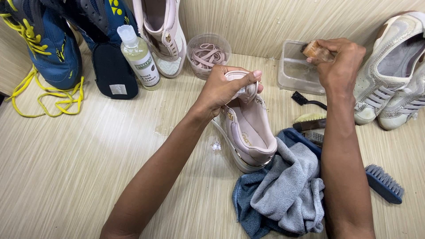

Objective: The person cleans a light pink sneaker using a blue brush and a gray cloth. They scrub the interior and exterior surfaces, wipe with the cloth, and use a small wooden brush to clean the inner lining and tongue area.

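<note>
Fingers (248, 79) of the left hand (223, 90) gripped the pink sneaker's (250, 132) tongue while the right hand (338, 59) clasped a wooden brush (315, 51) over the clear tub (294, 73), apparently mid-scrub, wetting bristles.

left hand (226, 88) grips pink shoe (249, 132) | right hand (338, 62) holds brush (315, 50) over tub (297, 71)

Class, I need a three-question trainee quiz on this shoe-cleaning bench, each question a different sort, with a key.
1. True or false: the left hand grips the pink sneaker by its tongue.
2. Multiple choice: the right hand holds the wooden brush over A) the clear rectangular tub B) the round cup of laces C) the grey cloth.
3. Fill in: the cleaner bottle stands beside a ___ and yellow shoe.

Key: 1 true; 2 A; 3 blue.
</note>
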